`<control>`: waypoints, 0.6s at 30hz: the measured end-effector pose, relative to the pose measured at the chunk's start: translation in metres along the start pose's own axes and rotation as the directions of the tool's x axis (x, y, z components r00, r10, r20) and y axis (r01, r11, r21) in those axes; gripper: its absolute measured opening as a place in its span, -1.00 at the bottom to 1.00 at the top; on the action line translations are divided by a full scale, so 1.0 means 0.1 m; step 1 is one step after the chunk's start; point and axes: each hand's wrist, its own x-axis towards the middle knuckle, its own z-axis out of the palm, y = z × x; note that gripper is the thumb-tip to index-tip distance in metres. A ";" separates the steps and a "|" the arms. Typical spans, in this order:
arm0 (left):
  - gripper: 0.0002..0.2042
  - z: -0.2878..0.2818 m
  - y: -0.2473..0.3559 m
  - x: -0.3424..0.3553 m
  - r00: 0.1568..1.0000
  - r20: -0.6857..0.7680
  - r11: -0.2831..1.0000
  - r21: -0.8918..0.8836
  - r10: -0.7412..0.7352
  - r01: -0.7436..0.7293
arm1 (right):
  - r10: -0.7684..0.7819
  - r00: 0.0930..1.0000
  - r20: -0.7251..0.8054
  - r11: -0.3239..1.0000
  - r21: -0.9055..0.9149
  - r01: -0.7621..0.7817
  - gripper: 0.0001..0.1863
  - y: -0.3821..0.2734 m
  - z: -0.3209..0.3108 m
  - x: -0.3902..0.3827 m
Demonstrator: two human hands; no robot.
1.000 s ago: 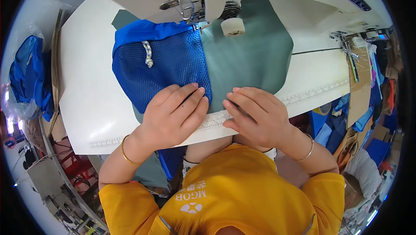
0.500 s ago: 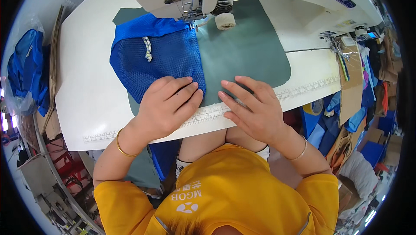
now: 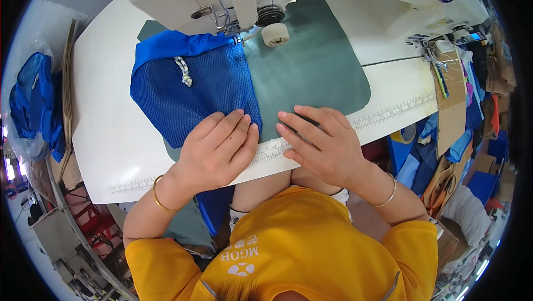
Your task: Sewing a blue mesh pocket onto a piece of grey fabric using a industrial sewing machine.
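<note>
A blue mesh pocket (image 3: 194, 95) with a plain blue top band and a knotted cord loop (image 3: 183, 72) lies over a grey-green fabric panel (image 3: 311, 62) on the white table. The pocket's right edge runs up to the presser foot of the sewing machine (image 3: 233, 1); the needle tip is too small to make out. My left hand (image 3: 214, 148) rests with its fingers extended over the mesh's near right corner, thumb hidden. Beside it, my right hand (image 3: 327, 145) is open, fingers spread, fingertips on the near edge of the green panel.
A printed ruler strip (image 3: 388, 111) runs along the table's front edge. Blue pieces in a clear bag (image 3: 33, 95) hang at the left. Right of the table are a cardboard sheet (image 3: 451, 107), a roll of tape (image 3: 405, 133) and piled fabric scraps. The machine arm overhangs the far side.
The view has tilted a little, so the machine and table appear shifted. Both hands keep nearly the same places on the fabric; the pocket's edge still meets the presser foot.
</note>
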 end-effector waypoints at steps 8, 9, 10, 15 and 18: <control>-0.80 -0.02 0.01 0.02 0.999 0.035 1.000 -0.009 -0.002 0.002 | 0.011 1.000 0.022 1.000 0.002 -0.011 -0.53 -0.02 -0.02 0.03; -0.80 -0.02 0.01 0.02 0.999 0.033 1.000 -0.002 -0.006 0.006 | 0.008 1.000 0.023 1.000 0.001 -0.008 -0.53 -0.02 -0.02 0.03; -0.79 -0.01 0.01 0.02 0.999 0.031 1.000 0.004 -0.010 0.010 | 0.006 1.000 0.025 1.000 -0.001 -0.006 -0.53 -0.02 -0.02 0.03; -0.80 0.01 0.02 0.03 1.000 0.017 1.000 -0.005 -0.020 0.020 | 0.041 0.999 0.013 0.999 0.033 -0.041 -0.51 -0.07 0.05 0.18; -0.80 -0.02 0.03 0.03 0.999 0.005 0.999 -0.028 -0.041 0.041 | 0.034 0.999 0.001 0.998 0.059 -0.034 -0.49 -0.08 0.09 0.25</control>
